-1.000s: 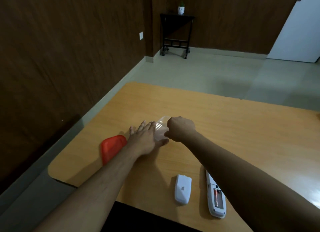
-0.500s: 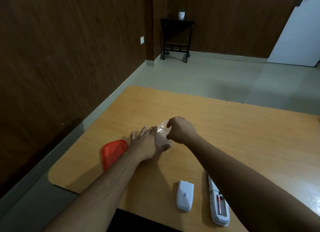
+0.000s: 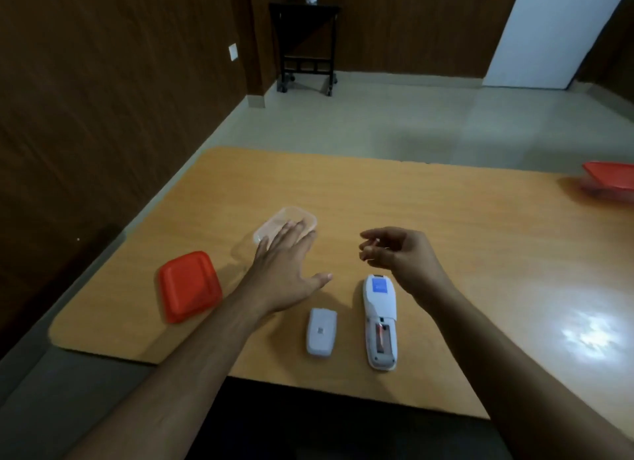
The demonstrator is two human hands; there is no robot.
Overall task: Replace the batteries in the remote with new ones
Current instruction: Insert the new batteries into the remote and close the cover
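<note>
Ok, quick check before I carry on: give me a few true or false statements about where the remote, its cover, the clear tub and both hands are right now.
1. The remote lies face down with its battery bay open. True.
2. The battery cover is clipped onto the remote. False: it lies apart on the table, to the remote's left.
3. The left hand is spread flat, fingers over the clear tub. True.
4. The red lid is on the clear tub. False: it lies on the table left of the tub.
5. The right hand grips the remote. False: it hovers beyond the remote, fingers curled; a small object may be pinched, too blurred to tell.
</note>
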